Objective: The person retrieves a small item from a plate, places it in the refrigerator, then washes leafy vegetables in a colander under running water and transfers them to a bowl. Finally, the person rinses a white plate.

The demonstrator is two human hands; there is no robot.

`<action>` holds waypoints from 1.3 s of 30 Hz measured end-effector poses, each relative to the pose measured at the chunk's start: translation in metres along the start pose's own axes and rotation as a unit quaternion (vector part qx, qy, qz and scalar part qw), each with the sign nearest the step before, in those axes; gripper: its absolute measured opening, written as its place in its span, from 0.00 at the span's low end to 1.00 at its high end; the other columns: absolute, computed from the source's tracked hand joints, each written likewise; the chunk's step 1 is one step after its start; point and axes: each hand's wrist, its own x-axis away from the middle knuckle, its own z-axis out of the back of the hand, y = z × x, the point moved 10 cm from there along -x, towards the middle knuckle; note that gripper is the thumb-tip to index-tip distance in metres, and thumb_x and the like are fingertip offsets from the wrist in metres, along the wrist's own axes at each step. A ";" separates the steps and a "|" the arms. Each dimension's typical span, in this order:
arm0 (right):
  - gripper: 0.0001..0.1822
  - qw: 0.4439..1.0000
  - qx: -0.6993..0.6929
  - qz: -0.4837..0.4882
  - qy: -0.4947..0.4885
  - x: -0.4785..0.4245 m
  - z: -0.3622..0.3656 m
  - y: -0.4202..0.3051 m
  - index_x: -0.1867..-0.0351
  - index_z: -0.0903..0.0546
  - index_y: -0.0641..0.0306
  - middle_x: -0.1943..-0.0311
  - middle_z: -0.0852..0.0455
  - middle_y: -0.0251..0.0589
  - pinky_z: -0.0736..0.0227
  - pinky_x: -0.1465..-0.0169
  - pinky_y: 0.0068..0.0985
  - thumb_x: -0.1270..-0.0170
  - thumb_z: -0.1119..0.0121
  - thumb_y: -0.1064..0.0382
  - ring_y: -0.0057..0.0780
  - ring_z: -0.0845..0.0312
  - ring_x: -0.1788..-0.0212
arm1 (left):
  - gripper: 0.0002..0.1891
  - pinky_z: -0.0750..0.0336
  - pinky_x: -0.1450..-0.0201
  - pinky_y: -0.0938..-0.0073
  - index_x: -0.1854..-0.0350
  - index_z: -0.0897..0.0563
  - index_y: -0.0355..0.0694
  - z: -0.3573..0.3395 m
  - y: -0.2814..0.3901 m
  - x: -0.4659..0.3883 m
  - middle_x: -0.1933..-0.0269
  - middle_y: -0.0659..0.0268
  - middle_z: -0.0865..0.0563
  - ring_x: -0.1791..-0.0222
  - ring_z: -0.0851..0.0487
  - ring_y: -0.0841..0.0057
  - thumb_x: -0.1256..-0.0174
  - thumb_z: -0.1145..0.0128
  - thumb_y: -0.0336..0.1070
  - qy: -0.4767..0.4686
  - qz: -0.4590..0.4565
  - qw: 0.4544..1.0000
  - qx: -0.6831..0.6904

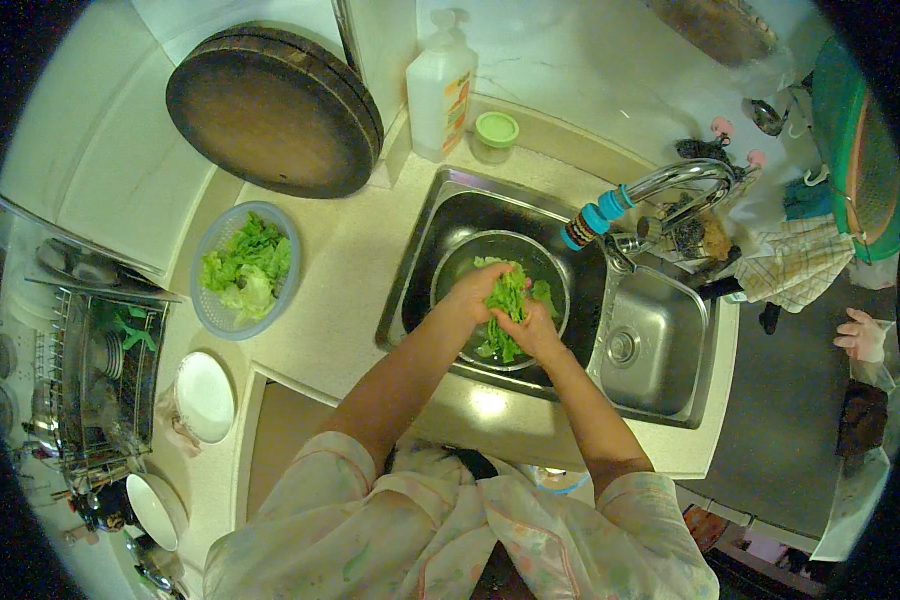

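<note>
Both of my hands grip a bunch of leafy green lettuce (pixel 507 309) over a round metal basin (pixel 562 289) that sits in the larger sink bowl. My left hand (pixel 482 291) is on the bunch's upper left side, and my right hand (pixel 534 328) closes on its lower right side. Some loose leaves (pixel 543 294) lie in the basin beside my right hand. On the counter to the left, a blue-grey plastic colander (pixel 294 279) holds more lettuce (pixel 249 262).
A chrome faucet (pixel 690 171) with a blue nozzle arches over the sink's right part, by the smaller bowl (pixel 649 341). Behind stand a large plastic pump bottle (pixel 439 97), a green-lidded jar (pixel 495 135) and round wooden boards (pixel 270 112). White dishes (pixel 205 397) and a dish rack (pixel 109 375) are at left.
</note>
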 end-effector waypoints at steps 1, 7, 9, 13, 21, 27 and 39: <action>0.10 1.000 -0.004 0.005 0.004 -0.001 0.001 -0.002 0.61 0.17 0.65 0.68 0.14 0.44 0.24 0.55 0.31 0.41 0.33 0.62 0.35 0.17 0.65 | 0.10 0.18 0.54 0.55 0.57 0.22 0.36 0.004 0.000 -0.001 0.59 0.53 0.15 0.60 0.15 0.60 0.32 0.46 0.38 0.009 -0.002 1.000 0.013; 0.13 0.985 0.143 0.096 -0.027 -0.006 0.001 -0.029 0.61 0.18 0.67 0.67 0.15 0.51 0.24 0.58 0.33 0.44 0.32 0.63 0.52 0.18 0.64 | 0.11 0.20 0.52 0.54 0.56 0.21 0.39 0.022 0.030 0.018 0.56 0.57 0.15 0.57 0.16 0.60 0.33 0.45 0.40 0.043 -0.151 0.980 0.121; 0.12 0.987 0.137 0.086 -0.006 0.003 0.007 -0.013 0.61 0.18 0.67 0.68 0.14 0.47 0.24 0.59 0.30 0.42 0.33 0.62 0.45 0.17 0.65 | 0.12 0.21 0.51 0.56 0.55 0.21 0.40 0.012 0.095 0.071 0.56 0.59 0.15 0.57 0.16 0.61 0.35 0.42 0.40 0.154 -0.385 0.820 -0.395; 0.12 0.976 -0.113 -0.185 0.032 0.009 0.025 0.050 0.61 0.18 0.65 0.68 0.14 0.39 0.25 0.60 0.26 0.39 0.34 0.59 0.28 0.18 0.66 | 0.18 0.22 0.51 0.64 0.50 0.22 0.42 0.008 0.096 0.075 0.55 0.64 0.15 0.56 0.16 0.67 0.41 0.34 0.36 0.103 -0.342 0.878 -0.318; 0.21 0.864 -0.375 -0.319 0.101 -0.003 -0.008 0.054 0.45 0.20 0.64 0.53 0.16 0.39 0.26 0.49 0.25 0.36 0.35 0.57 0.25 0.21 0.53 | 0.41 0.27 0.40 0.69 0.30 0.41 0.39 -0.028 0.035 0.085 0.44 0.60 0.22 0.45 0.23 0.70 0.42 0.30 0.39 0.095 -0.287 0.867 -0.395; 0.30 0.847 -0.441 -0.291 0.053 -0.005 -0.006 -0.016 0.38 0.25 0.59 0.39 0.24 0.43 0.32 0.38 0.34 0.30 0.50 0.39 0.35 0.28 0.40 | 0.57 0.42 0.28 0.62 0.27 0.49 0.38 -0.055 0.040 0.103 0.31 0.51 0.38 0.30 0.39 0.60 0.59 0.23 0.39 0.043 -0.413 0.728 -0.545; 0.13 0.932 -0.361 0.015 0.018 -0.132 -0.094 -0.221 0.50 0.18 0.63 0.49 0.17 0.40 0.32 0.40 0.25 0.35 0.41 0.65 0.29 0.24 0.46 | 0.31 0.36 0.31 0.64 0.28 0.38 0.45 -0.072 0.201 0.368 0.33 0.64 0.30 0.34 0.32 0.68 0.33 0.44 0.33 0.113 -0.576 0.685 -0.432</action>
